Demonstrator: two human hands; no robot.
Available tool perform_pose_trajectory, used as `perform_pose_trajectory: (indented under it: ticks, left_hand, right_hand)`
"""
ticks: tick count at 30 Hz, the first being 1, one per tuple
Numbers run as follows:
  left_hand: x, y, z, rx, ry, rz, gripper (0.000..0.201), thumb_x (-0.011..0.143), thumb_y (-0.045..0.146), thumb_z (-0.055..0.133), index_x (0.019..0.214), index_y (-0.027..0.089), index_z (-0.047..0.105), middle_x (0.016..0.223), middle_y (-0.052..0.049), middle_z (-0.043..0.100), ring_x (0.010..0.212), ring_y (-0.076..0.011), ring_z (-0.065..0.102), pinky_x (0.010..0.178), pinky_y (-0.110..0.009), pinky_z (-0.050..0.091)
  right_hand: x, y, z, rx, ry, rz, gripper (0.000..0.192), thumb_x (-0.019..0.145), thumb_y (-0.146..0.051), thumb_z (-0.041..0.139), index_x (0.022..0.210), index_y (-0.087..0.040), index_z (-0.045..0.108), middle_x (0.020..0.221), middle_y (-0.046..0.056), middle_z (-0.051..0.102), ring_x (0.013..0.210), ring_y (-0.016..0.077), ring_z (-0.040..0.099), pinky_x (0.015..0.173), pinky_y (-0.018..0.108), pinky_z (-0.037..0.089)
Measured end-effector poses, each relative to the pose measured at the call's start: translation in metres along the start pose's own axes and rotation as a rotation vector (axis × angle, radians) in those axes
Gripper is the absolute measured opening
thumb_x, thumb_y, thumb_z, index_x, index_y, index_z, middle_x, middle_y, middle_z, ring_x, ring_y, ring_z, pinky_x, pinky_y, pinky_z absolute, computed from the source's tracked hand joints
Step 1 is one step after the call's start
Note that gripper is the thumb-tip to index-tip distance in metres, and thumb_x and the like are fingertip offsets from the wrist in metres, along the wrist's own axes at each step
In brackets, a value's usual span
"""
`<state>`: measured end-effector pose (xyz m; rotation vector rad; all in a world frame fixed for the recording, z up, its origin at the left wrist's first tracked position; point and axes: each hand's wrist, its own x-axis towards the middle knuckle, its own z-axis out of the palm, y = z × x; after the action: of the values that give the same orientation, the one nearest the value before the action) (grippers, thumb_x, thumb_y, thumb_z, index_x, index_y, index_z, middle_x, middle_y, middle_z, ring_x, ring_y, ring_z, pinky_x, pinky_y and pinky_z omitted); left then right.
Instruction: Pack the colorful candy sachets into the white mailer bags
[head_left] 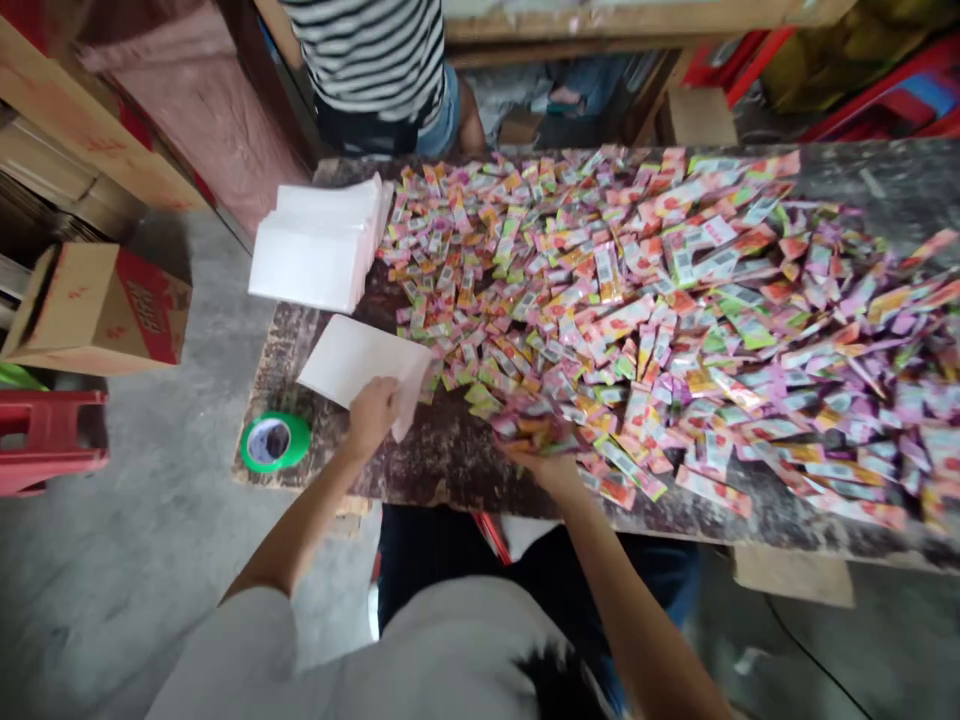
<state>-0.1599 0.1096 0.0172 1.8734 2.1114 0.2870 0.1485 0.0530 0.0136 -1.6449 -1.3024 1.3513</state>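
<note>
My left hand (373, 415) is closed on the near right edge of a flat white bag (352, 355), whose pinkish, see-through side hangs loose beside my fingers. My right hand (551, 468) curls around several small candy packets (536, 430) at the near edge of the pile; motion blurs them a little. The big pile of colourful candy packets (622, 310), pink, orange, green and purple, spreads over the table to the right. Beyond the flat bag lies a stack of white bags (319, 245).
A green tape roll (275, 442) lies at the left corner of the worn dark table (442, 470). Across the table stands a person in a striped top (367, 50). A cardboard box (97, 305) and a red stool (49, 435) are at the left.
</note>
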Motion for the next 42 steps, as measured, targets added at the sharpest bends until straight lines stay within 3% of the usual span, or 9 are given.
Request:
perform_pose_trajectory:
  ticks: [5, 9, 16, 20, 23, 26, 30, 35, 42]
  left_hand:
    - [-0.082, 0.037, 0.059, -0.137, -0.185, 0.027, 0.022, 0.087, 0.017, 0.057, 0.107, 0.021, 0.066, 0.105, -0.009, 0.069, 0.098, -0.0221, 0.066, 0.084, -0.031, 0.048]
    - [-0.091, 0.040, 0.073, -0.344, -0.142, -0.018, 0.009, 0.085, 0.025, 0.061, 0.090, 0.019, 0.066, 0.085, -0.004, 0.068, 0.080, -0.0188, 0.063, 0.075, -0.029, 0.046]
    - [-0.086, 0.040, 0.062, -0.727, -0.048, -0.182, 0.016, 0.084, 0.030, 0.056, 0.076, 0.018, 0.061, 0.062, 0.002, 0.058, 0.060, -0.0146, 0.053, 0.063, -0.026, 0.042]
    - [-0.107, 0.048, 0.053, -0.607, 0.048, 0.023, 0.009, 0.081, 0.026, 0.057, 0.078, 0.019, 0.063, 0.073, 0.000, 0.063, 0.069, -0.0148, 0.055, 0.069, -0.026, 0.042]
    - [-0.112, 0.056, 0.048, -0.658, 0.083, -0.004, 0.012, 0.083, 0.028, 0.056, 0.077, 0.019, 0.061, 0.068, 0.001, 0.060, 0.064, -0.0138, 0.054, 0.066, -0.025, 0.041]
    - [-0.102, 0.067, 0.042, -0.760, 0.178, -0.072, 0.012, 0.085, 0.029, 0.055, 0.079, 0.019, 0.059, 0.068, 0.002, 0.060, 0.064, -0.0136, 0.055, 0.065, -0.025, 0.042]
    - [-0.090, 0.079, 0.033, -0.516, 0.212, 0.040, 0.010, 0.085, 0.022, 0.055, 0.076, 0.020, 0.057, 0.070, 0.000, 0.060, 0.067, -0.0151, 0.055, 0.067, -0.026, 0.041]
    - [-0.098, 0.086, 0.027, -0.159, 0.084, 0.255, 0.012, 0.086, 0.015, 0.052, 0.076, 0.019, 0.059, 0.078, -0.007, 0.062, 0.076, -0.0194, 0.057, 0.068, -0.030, 0.037]
    - [-0.080, 0.094, 0.021, -0.125, 0.028, 0.120, 0.012, 0.086, 0.019, 0.056, 0.074, 0.020, 0.057, 0.071, -0.003, 0.059, 0.069, -0.0180, 0.054, 0.066, -0.030, 0.035]
  right_hand:
    - [-0.013, -0.018, 0.017, -0.330, 0.051, -0.265, 0.072, 0.063, -0.038, 0.072, 0.130, -0.021, 0.055, 0.114, 0.012, 0.067, 0.109, 0.0312, 0.060, 0.097, 0.046, 0.045]
    - [-0.030, -0.012, 0.033, -0.688, 0.014, -0.447, 0.063, 0.075, -0.032, 0.061, 0.133, -0.010, 0.050, 0.116, 0.017, 0.066, 0.106, 0.0307, 0.058, 0.096, 0.045, 0.038]
    - [-0.037, 0.007, 0.056, -0.997, -0.187, -0.465, 0.050, 0.084, -0.030, 0.059, 0.130, -0.010, 0.052, 0.114, 0.018, 0.067, 0.106, 0.0292, 0.057, 0.097, 0.040, 0.031]
    - [-0.012, -0.014, 0.056, -1.035, -0.142, -0.186, 0.048, 0.081, -0.027, 0.064, 0.126, -0.015, 0.052, 0.109, 0.015, 0.069, 0.104, 0.0281, 0.063, 0.088, 0.036, 0.036]
    - [0.002, -0.030, 0.063, -1.046, -0.088, -0.022, 0.059, 0.079, -0.042, 0.071, 0.126, -0.014, 0.049, 0.107, 0.016, 0.070, 0.103, 0.0300, 0.066, 0.088, 0.036, 0.040]
    - [-0.004, -0.034, 0.078, -1.119, -0.010, -0.044, 0.054, 0.082, -0.039, 0.070, 0.123, -0.011, 0.049, 0.107, 0.020, 0.069, 0.103, 0.0308, 0.066, 0.090, 0.038, 0.041]
    - [-0.015, -0.037, 0.091, -1.172, 0.027, -0.068, 0.030, 0.091, -0.024, 0.057, 0.115, -0.008, 0.051, 0.107, 0.025, 0.067, 0.100, 0.0310, 0.067, 0.087, 0.039, 0.043]
    - [0.005, -0.052, 0.084, -1.078, -0.116, 0.048, 0.032, 0.092, -0.022, 0.056, 0.119, -0.005, 0.052, 0.104, 0.025, 0.070, 0.101, 0.0316, 0.070, 0.085, 0.039, 0.046]
    - [-0.010, -0.040, 0.105, -1.156, 0.090, -0.036, 0.032, 0.100, -0.013, 0.028, 0.114, -0.005, 0.056, 0.102, 0.026, 0.067, 0.097, 0.0291, 0.068, 0.084, 0.039, 0.045]
